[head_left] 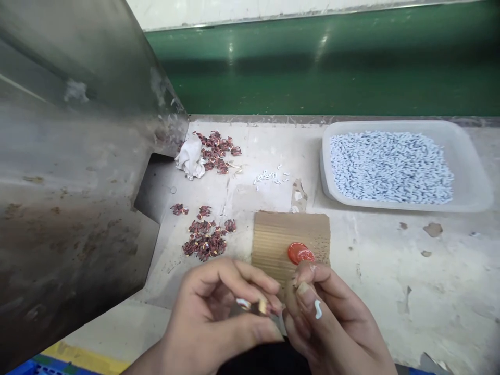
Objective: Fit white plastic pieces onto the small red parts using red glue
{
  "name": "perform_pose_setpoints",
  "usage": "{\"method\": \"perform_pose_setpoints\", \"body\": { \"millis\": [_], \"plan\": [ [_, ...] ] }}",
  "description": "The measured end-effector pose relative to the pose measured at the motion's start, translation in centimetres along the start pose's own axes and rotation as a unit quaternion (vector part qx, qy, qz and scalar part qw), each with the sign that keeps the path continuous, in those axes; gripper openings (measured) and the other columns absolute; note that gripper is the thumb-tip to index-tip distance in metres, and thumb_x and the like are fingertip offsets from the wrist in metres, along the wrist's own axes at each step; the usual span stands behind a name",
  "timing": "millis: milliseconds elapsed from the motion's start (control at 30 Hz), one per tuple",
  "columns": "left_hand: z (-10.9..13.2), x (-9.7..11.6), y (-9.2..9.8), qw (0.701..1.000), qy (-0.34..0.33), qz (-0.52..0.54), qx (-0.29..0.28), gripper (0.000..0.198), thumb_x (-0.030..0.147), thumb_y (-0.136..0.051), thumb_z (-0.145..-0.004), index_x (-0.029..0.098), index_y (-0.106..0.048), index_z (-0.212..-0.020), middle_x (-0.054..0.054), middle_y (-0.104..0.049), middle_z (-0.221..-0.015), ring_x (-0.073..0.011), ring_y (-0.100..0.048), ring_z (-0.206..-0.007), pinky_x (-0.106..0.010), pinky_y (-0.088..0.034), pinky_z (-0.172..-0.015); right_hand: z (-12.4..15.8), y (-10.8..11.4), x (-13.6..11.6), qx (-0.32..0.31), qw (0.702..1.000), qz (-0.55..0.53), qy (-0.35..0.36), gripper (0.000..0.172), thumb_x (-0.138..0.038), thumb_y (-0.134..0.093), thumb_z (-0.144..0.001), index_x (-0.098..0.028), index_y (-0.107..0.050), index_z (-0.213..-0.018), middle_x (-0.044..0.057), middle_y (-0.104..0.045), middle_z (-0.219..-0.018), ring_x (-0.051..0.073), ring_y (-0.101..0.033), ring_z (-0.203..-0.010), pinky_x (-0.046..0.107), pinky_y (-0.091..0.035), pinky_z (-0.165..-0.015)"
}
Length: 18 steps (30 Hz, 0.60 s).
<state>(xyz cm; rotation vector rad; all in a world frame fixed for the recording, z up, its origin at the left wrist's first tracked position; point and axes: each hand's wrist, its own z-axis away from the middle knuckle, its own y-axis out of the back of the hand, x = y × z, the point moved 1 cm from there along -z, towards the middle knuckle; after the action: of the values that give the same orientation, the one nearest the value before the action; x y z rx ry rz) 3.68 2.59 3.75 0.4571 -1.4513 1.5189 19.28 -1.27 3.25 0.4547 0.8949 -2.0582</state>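
Observation:
Between the thumb and fingers of my left hand [226, 312] is a small dark reddish-brown figure [255, 307] with a yellow part and a bit of white; the fingers cover much of it. My right hand [328, 317] is close beside it, thumb and fingertips pressed together, and what they pinch is hidden. A tiny pale S-shaped piece [317, 309] rests against the outside of the right thumb. Just beyond the right fingertips, a glossy red blob [300, 252] sits on a piece of corrugated cardboard [273, 234].
A translucent tub [474, 182] full of pale S-shaped pieces stands at the back right. Several loose ones [269, 176] lie mid-table. Two groups of reddish-brown figures [205, 242] are on the left, near crumpled white tissue [190, 158]. A stained metal housing [78, 182] blocks the left side.

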Motion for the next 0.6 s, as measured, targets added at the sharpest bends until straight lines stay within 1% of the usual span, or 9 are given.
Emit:
{"method": "perform_pose_setpoints", "body": {
  "millis": [33,100,167,233,300,367,433,500,600],
  "plan": [
    [0.2,0.3,0.4,1.000,0.008,0.001,0.010,0.019,0.011,-0.084,-0.091,0.028,-0.081,-0.101,0.002,-0.085,-0.104,-0.0106,-0.081,-0.085,-0.019,-0.065,-0.082,-0.2,0.3,0.1,-0.038,0.999,0.003,0.009,0.046,-0.058,-0.085,-0.087,-0.021,-0.058,-0.090,-0.008,-0.036,-0.064,0.001,-0.027,-0.049,0.012,-0.027,-0.047],
    [0.6,0.9,1.1,0.999,0.020,-0.033,0.031,0.011,0.022,-0.075,-0.100,0.030,-0.079,-0.108,0.002,-0.081,-0.098,-0.0105,-0.077,-0.082,-0.020,-0.063,-0.081,-0.7,0.9,0.2,-0.095,0.995,0.018,0.025,0.038,-0.055,-0.077,-0.096,-0.021,-0.059,-0.093,-0.007,-0.038,-0.068,0.001,-0.027,-0.050,0.012,-0.027,-0.047],
    [0.8,1.5,1.2,0.991,0.002,-0.132,0.036,0.014,0.030,-0.067,-0.106,0.029,-0.080,-0.111,0.000,-0.073,-0.088,-0.0122,-0.070,-0.079,-0.022,-0.060,-0.077,-0.9,1.2,0.1,-0.125,0.991,0.044,0.026,0.034,-0.053,-0.072,-0.100,-0.021,-0.060,-0.094,-0.006,-0.039,-0.071,0.002,-0.027,-0.052,0.012,-0.026,-0.049],
    [0.7,2.1,0.9,0.962,-0.065,-0.264,0.002,0.021,0.034,-0.063,-0.107,0.026,-0.082,-0.109,-0.002,-0.066,-0.082,-0.0137,-0.064,-0.075,-0.023,-0.056,-0.069,-1.0,1.2,-0.3,-0.129,0.989,0.073,0.022,0.034,-0.053,-0.072,-0.100,-0.021,-0.061,-0.094,-0.006,-0.038,-0.070,0.003,-0.027,-0.055,0.013,-0.026,-0.050],
    [0.2,2.4,0.2,0.912,-0.150,-0.377,-0.051,0.019,0.035,-0.068,-0.104,0.023,-0.081,-0.111,-0.001,-0.060,-0.077,-0.0123,-0.059,-0.068,-0.022,-0.051,-0.060,-0.8,1.0,-1.0,-0.138,0.984,0.109,0.033,0.037,-0.057,-0.072,-0.098,-0.021,-0.063,-0.094,-0.006,-0.037,-0.067,0.006,-0.030,-0.057,0.015,-0.030,-0.052],
    [-0.6,2.6,-0.3,0.854,-0.234,-0.454,-0.098,0.019,0.032,-0.075,-0.100,0.020,-0.080,-0.114,0.003,-0.052,-0.072,-0.0089,-0.052,-0.059,-0.020,-0.047,-0.054,-0.5,1.0,-1.7,-0.145,0.977,0.148,0.051,0.042,-0.060,-0.074,-0.096,-0.020,-0.064,-0.092,-0.004,-0.041,-0.068,0.008,-0.036,-0.061,0.018,-0.035,-0.055],
    [-1.4,2.6,-0.6,0.810,-0.280,-0.498,-0.131,0.016,0.029,-0.075,-0.101,0.018,-0.080,-0.111,0.006,-0.047,-0.067,-0.0071,-0.046,-0.053,-0.019,-0.046,-0.052,-0.3,1.1,-2.1,-0.169,0.968,0.178,0.045,0.043,-0.062,-0.074,-0.095,-0.019,-0.064,-0.092,-0.003,-0.043,-0.070,0.008,-0.037,-0.060,0.018,-0.035,-0.053],
    [-1.9,2.6,-0.5,0.791,-0.287,-0.517,-0.158,0.017,0.032,-0.070,-0.104,0.019,-0.080,-0.105,0.007,-0.047,-0.064,-0.0069,-0.045,-0.051,-0.018,-0.046,-0.052,-0.3,1.3,-2.1,-0.207,0.960,0.188,0.013,0.043,-0.062,-0.071,-0.097,-0.019,-0.064,-0.096,-0.005,-0.039,-0.068,0.007,-0.031,-0.056,0.017,-0.030,-0.049],
    [-2.1,2.7,-0.1,0.799,-0.261,-0.505,-0.195,0.023,0.034,-0.065,-0.107,0.017,-0.081,-0.103,0.005,-0.055,-0.063,-0.0075,-0.050,-0.052,-0.018,-0.048,-0.053,-0.5,1.4,-1.9,-0.243,0.950,0.198,-0.014,0.045,-0.064,-0.064,-0.100,-0.019,-0.065,-0.098,-0.005,-0.038,-0.068,0.006,-0.028,-0.055,0.018,-0.027,-0.050]
  ]
}}
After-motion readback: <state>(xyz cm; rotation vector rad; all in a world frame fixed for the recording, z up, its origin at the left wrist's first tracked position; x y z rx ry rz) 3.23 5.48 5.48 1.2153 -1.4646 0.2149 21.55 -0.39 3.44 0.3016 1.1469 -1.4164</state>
